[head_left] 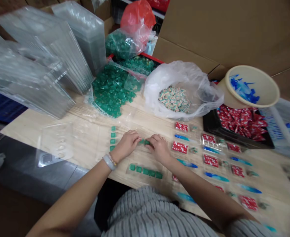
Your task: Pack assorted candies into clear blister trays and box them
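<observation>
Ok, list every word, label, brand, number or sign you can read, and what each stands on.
None can be read.
Flat red packets with white markings: too small and blurred to tell if any is text.
Small green square pieces: no lettering discernible.
Translucent white plastic bag: no print discernible.

No lettering, number or sign can be read anywhere, neither on the red-and-white packets in the black bin to the right of the white plastic bag nor on the green pieces to its left.
</observation>
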{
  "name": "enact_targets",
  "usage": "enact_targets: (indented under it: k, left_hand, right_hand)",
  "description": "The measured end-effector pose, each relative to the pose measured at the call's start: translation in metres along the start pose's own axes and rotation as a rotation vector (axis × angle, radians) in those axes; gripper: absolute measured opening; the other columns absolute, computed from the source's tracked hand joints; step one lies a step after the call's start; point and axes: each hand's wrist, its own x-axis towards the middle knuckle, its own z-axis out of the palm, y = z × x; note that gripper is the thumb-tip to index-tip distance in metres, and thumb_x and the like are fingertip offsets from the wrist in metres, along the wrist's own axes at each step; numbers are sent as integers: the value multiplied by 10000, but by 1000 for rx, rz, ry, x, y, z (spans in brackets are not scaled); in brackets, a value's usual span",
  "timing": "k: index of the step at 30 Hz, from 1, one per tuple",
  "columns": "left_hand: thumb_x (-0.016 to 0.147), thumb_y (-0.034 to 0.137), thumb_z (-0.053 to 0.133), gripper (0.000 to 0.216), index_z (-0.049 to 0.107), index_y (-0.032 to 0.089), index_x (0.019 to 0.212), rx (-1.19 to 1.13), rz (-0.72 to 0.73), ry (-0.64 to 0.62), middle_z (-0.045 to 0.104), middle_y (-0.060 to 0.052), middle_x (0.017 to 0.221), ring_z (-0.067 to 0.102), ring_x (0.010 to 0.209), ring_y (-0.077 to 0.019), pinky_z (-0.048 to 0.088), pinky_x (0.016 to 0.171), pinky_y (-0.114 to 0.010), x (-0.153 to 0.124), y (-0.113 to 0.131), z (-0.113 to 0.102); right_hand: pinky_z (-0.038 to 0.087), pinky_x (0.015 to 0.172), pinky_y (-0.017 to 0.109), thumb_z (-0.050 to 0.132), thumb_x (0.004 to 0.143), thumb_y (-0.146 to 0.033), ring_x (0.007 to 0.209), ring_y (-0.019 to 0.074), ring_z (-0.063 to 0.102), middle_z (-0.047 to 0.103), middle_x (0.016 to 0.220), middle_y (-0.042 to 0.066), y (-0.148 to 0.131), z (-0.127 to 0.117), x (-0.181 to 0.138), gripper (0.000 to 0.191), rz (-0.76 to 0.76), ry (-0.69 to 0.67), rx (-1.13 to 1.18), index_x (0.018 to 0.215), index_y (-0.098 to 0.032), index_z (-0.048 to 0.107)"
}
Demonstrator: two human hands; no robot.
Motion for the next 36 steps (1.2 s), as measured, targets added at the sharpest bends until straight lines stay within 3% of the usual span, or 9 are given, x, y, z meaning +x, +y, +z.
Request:
enact_targets:
  k: [4,10,14,19,21,25,29,32,36]
  left_hand:
    - [818,216,435,165,581,179,750,-32,-1,47,565,-46,772,492,803,-175,383,767,-312,-1,3,-5]
    - [793,204,444,147,589,180,797,-183,-66,131,595,-41,808,530,794,-159,398,736,-270,5,17,-4]
    - [788,261,431,172,551,172,703,-339,-241,193,554,2,632,503,601,-123,379,586,-228,14,11,-9]
    - [802,346,400,311,427,182,540,-161,-300,443,386,41,485,381,492,-105,275,496,-217,41,-17,-46]
    - [790,347,416,323,403,186,510,-33,-316,483,370,41,466,361,472,-105,252,487,-223,53,-29,-64]
    - [759,268,427,232,499,183,556,174,-358,287,501,4,528,459,530,-133,309,528,-233,72,-47,-91]
    - [712,141,436,219,631,180,804,279,-322,212,625,-59,814,551,766,-176,387,678,-263,78,-54,-105]
    - [724,184,484,269,627,193,953,537,-254,235,584,-97,1001,505,946,-243,363,794,-351,83,-54,-103]
    - [757,300,492,246,645,117,822,799,-341,309,567,-165,895,476,949,-313,332,792,-432,99,-54,-84]
  right_hand:
    - [387,795,356,621,715,-291,912,209,508,566,993,90,15,-3,-9,386,5,33,148,1077,-180,549]
    - [402,770,368,494,801,-256,883,218,516,583,913,96,6,-11,-13,232,-45,157,215,1000,-180,583]
    - [419,726,339,446,827,-254,795,192,535,587,851,85,-16,-58,10,261,-145,268,285,1055,-191,557]
    - [427,681,283,408,822,-180,732,162,555,600,771,50,-32,-102,49,226,-342,173,241,923,-216,607]
    - [430,696,269,400,789,-116,778,158,555,594,859,61,-29,-94,75,275,-344,161,224,961,-201,596]
    - [419,751,254,400,782,-104,837,155,542,569,938,90,-24,-56,149,267,-240,134,168,965,-142,591]
    - [406,771,285,427,795,-150,868,183,534,564,946,116,-31,-30,209,189,-69,81,121,896,-126,585]
    - [404,756,316,453,750,-92,871,207,532,550,970,150,-33,-18,224,171,-11,54,150,872,-111,571]
    - [385,793,342,439,696,-6,920,223,511,558,957,157,-25,-11,221,218,10,54,254,832,-117,569]
